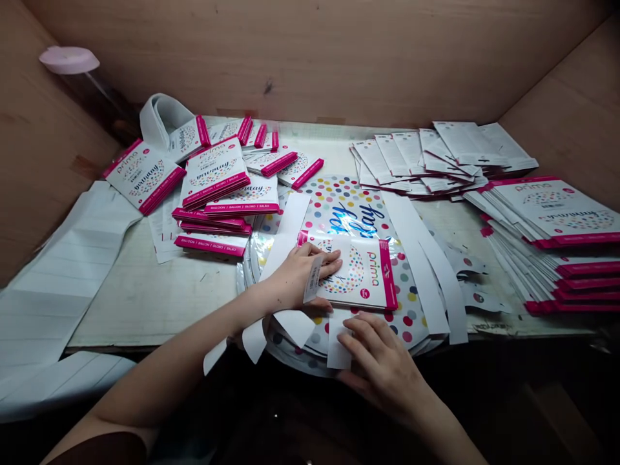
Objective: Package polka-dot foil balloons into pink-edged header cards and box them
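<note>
A flat balloon packet (pixel 356 274), white with a pink edge and the word prima, lies on a stack of round foil balloons (pixel 409 294) with coloured dots. My left hand (pixel 295 278) rests over the packet's left end, fingers across its face and thumb near its lower edge. A small barcode label (pixel 313 279) stands up beside that hand's fingers. At the stack's front edge, the bent fingers of my right hand (pixel 380 355) close on a short white paper strip (pixel 338 349); its thumb is partly hidden below. White paper strips (pixel 421 265) also cross the balloons.
Pink-edged packets (pixel 216 171) lie heaped at the left. More packets are stacked at the right (pixel 557 210) and face down at the back right (pixel 407 158). A long label strip (pixel 92 239) hangs off the left edge. A pink-lidded bottle (pixel 70 59) stands by the cardboard walls (pixel 310 58).
</note>
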Demonstrator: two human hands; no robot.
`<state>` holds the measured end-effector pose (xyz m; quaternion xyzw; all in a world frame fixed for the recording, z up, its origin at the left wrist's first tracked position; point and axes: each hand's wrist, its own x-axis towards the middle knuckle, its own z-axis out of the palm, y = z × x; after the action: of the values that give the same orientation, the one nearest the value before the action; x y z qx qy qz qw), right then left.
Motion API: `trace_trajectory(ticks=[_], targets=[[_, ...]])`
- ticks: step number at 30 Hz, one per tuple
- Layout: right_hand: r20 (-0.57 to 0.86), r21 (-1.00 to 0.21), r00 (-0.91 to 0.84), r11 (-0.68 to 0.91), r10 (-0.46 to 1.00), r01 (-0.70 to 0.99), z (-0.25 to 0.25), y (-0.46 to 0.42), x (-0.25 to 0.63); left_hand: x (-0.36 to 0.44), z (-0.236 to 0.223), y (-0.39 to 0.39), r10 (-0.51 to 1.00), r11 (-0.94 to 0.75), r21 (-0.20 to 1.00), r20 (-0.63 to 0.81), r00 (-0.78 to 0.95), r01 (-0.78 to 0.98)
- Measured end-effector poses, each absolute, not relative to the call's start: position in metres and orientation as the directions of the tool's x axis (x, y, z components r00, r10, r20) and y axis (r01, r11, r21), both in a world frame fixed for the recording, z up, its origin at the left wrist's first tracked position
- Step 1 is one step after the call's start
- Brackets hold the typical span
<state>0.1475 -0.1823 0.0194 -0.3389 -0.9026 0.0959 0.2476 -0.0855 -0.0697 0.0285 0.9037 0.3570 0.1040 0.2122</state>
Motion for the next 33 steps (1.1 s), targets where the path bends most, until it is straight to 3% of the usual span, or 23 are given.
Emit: trace_trajectory(ticks=[2, 4, 9, 12, 16, 25, 33], targets=[[0.400, -0.262, -0.680, 0.788, 0.614, 0.557, 0.019, -0.194, 0.148, -0.086, 0.030, -0.068, 0.661, -0.681, 0.430, 0.012, 0.751, 0.593], [0.445, -0.264, -0.689, 0.819, 0.572, 0.509, 0.021, -0.195, 0.147, -0.087, 0.028, -0.067, 0.640, -0.706, 0.415, 0.027, 0.768, 0.574], [0.476, -0.538, -0.486, 0.680, 0.733, 0.497, 0.036, -0.151, 0.144, -0.090, 0.018, -0.064, 0.610, -0.738, 0.439, 0.109, 0.785, 0.513], [0.410, -0.653, -0.352, 0.540, 0.842, 0.531, 0.036, -0.111, 0.140, -0.090, 0.017, -0.064, 0.602, -0.717, 0.503, 0.098, 0.793, 0.483], [0.266, -0.735, -0.319, 0.406, 0.909, 0.543, 0.021, -0.079, 0.134, -0.088, 0.024, -0.067, 0.637, -0.671, 0.554, 0.090, 0.766, 0.493], [0.268, -0.787, -0.264, 0.369, 0.926, 0.495, 0.006, -0.077, 0.133, -0.090, 0.029, -0.059, 0.649, -0.679, 0.509, 0.080, 0.756, 0.529], [0.266, -0.731, -0.230, 0.351, 0.936, 0.585, 0.001, -0.077, 0.125, -0.088, 0.024, -0.063, 0.697, -0.584, 0.675, 0.131, 0.705, 0.452]])
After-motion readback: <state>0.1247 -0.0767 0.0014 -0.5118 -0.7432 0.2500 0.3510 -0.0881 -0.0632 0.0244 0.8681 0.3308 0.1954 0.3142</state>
